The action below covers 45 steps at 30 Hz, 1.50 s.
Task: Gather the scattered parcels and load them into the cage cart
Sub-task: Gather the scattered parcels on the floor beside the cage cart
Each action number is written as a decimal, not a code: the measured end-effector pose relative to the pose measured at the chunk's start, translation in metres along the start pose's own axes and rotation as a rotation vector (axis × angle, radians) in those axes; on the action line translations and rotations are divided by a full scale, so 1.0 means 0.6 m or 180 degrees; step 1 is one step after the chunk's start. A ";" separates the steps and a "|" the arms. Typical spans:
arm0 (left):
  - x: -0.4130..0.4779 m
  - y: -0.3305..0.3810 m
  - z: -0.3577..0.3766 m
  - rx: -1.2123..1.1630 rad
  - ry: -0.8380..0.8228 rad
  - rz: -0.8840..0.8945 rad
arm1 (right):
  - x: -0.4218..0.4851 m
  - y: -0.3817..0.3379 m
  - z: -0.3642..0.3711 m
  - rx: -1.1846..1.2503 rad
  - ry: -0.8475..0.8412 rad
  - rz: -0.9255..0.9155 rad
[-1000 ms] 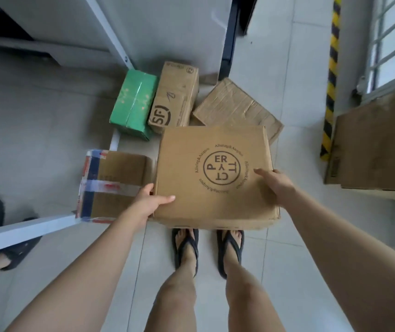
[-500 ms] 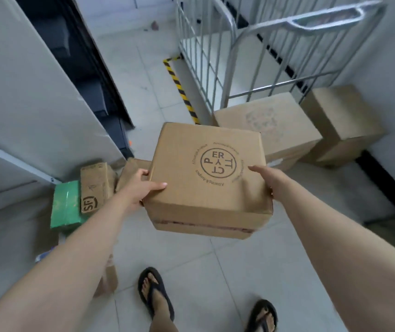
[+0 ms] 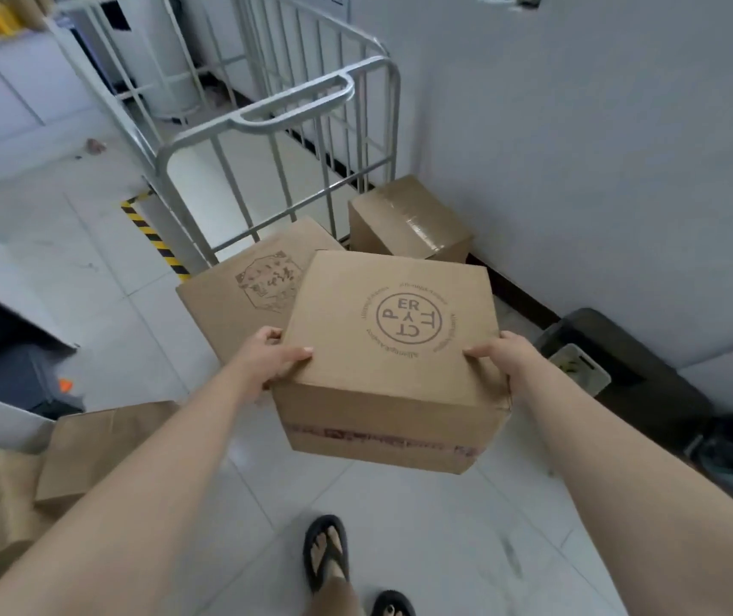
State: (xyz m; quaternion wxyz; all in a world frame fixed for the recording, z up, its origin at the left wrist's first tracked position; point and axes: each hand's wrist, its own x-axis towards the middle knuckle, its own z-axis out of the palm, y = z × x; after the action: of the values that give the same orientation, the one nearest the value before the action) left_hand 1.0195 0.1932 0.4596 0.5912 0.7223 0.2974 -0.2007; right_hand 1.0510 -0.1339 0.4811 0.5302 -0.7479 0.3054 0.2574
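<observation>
- While the left hand (image 3: 273,360) and right hand (image 3: 500,355) grip opposite sides of the printed parcel (image 3: 393,349), it hangs mid-air, short of the cage cart (image 3: 293,113).
- A stamped parcel (image 3: 240,291), a taped parcel (image 3: 404,224) and the crumpled parcels (image 3: 102,446) lie on the floor; loading seems barely begun.
- No parcel shows inside the cart, though its far end is cut off.

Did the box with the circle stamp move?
Yes. The stamped box has moved toward the cage cart, now over the floor box beside it.
</observation>
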 end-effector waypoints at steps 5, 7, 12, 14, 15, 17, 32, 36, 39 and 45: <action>0.092 0.038 0.127 0.0172 -0.0177 -0.0124 | 0.121 0.010 -0.093 -0.0113 0.0101 0.0255; 0.141 0.047 0.170 0.0247 -0.0246 -0.0217 | 0.178 0.014 -0.118 -0.0236 0.0160 0.0333; 0.250 0.069 0.273 0.0539 -0.0355 -0.0525 | 0.315 0.016 -0.171 -0.0534 0.0247 0.0582; 0.283 0.072 0.308 0.0497 -0.0309 -0.0666 | 0.356 0.015 -0.189 -0.0568 0.0191 0.0617; 0.300 0.073 0.325 0.0451 -0.0265 -0.0704 | 0.378 0.017 -0.198 -0.0567 0.0173 0.0635; 0.326 0.076 0.358 0.0231 -0.0257 -0.0766 | 0.417 0.018 -0.211 -0.0599 0.0083 0.0628; 0.139 0.073 0.385 -0.0098 0.0752 -0.0787 | 0.358 -0.056 -0.218 -0.1801 -0.1089 0.0135; 0.060 0.053 0.301 -0.0194 0.0971 -0.0703 | 0.296 -0.101 -0.129 -0.2380 -0.1194 -0.0458; -0.013 0.002 0.218 -0.0302 0.1251 -0.0698 | 0.217 -0.118 -0.035 -0.2744 -0.1359 -0.0821; -0.242 -0.206 -0.002 -0.0632 0.1740 -0.0987 | -0.007 -0.075 0.251 -0.3397 -0.1907 -0.1466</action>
State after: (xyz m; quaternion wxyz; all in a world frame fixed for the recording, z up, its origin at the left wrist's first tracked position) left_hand 0.8292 0.1817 0.4624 0.5194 0.6345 0.5696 -0.0571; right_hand 1.0716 0.0215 0.4666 0.1898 -0.8506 -0.1933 0.4507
